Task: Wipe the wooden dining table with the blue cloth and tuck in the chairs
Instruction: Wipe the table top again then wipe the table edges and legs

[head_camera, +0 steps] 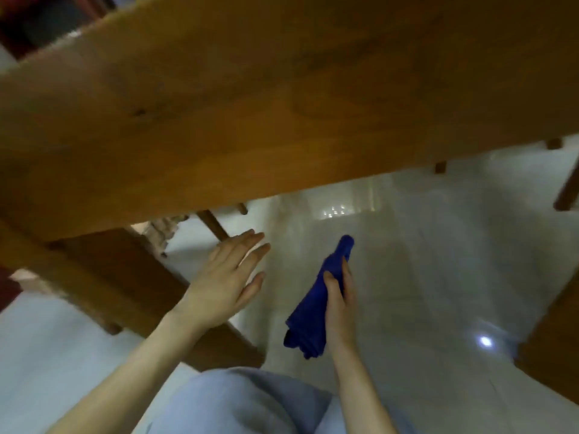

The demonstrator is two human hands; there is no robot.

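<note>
The wooden dining table (pixel 282 98) fills the upper half of the head view, its near edge running from lower left to upper right. My right hand (pixel 340 297) grips a bunched blue cloth (pixel 316 305) below the table edge, over the floor. My left hand (pixel 225 277) is spread flat with straight fingers, hovering beside a wooden chair (pixel 125 283) that stands at the left, partly under the table. Whether the left hand touches the chair cannot be told.
A glossy white tiled floor (pixel 423 261) lies below, with light glare. Another wooden chair (pixel 551 349) shows at the right edge. Chair and table legs (pixel 440 166) show beneath the far edge. My light-clothed body (pixel 244 405) is at the bottom.
</note>
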